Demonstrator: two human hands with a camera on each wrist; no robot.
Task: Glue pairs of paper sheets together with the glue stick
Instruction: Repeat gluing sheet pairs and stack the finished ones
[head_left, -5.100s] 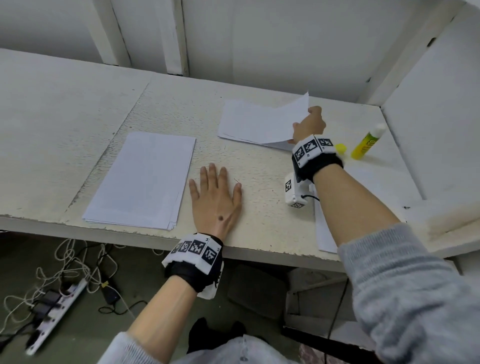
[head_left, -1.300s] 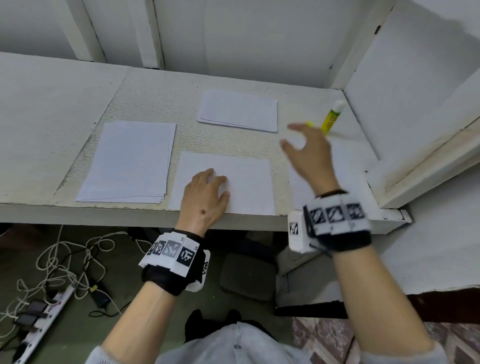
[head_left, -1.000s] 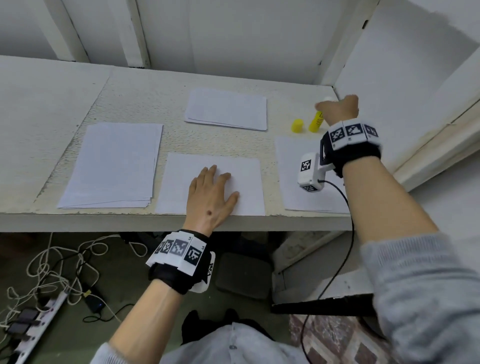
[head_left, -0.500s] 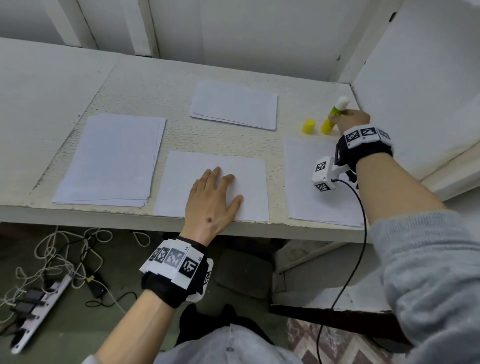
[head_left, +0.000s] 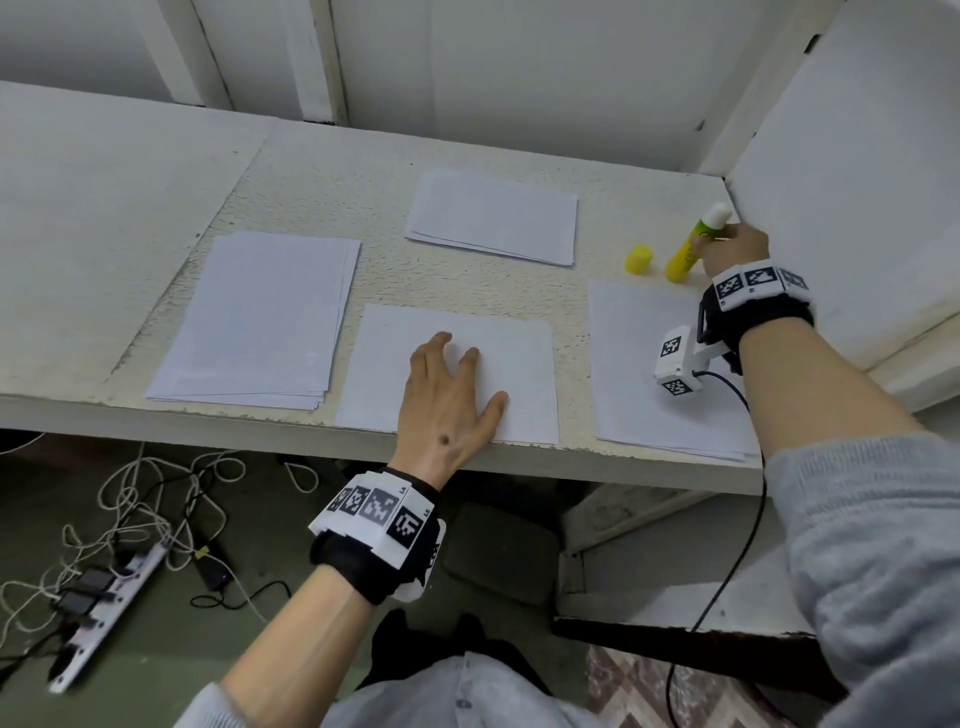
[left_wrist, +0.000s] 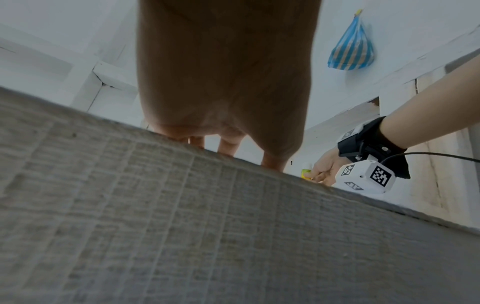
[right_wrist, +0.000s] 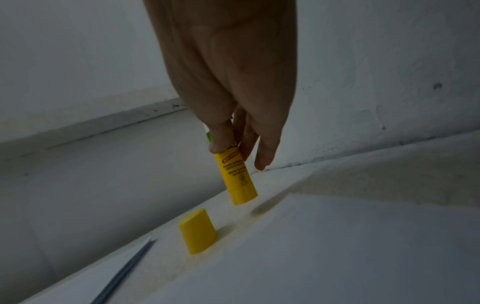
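Note:
A single white sheet lies at the table's front middle, and my left hand rests flat on it with fingers spread. At the back right, my right hand pinches the uncapped yellow glue stick near its top; the wrist view shows the glue stick lifted a little off the table, tilted. Its yellow cap stands beside it, seen closer as the cap. Paper stacks lie at the left, at the back middle and at the right front.
The white table ends in a front edge close to my body. A white wall panel closes in the right side next to the glue stick. Cables and a power strip lie on the floor below.
My right hand travelled from above the table to the back right corner and took hold of the glue stick. The left hand stayed on the front sheet.

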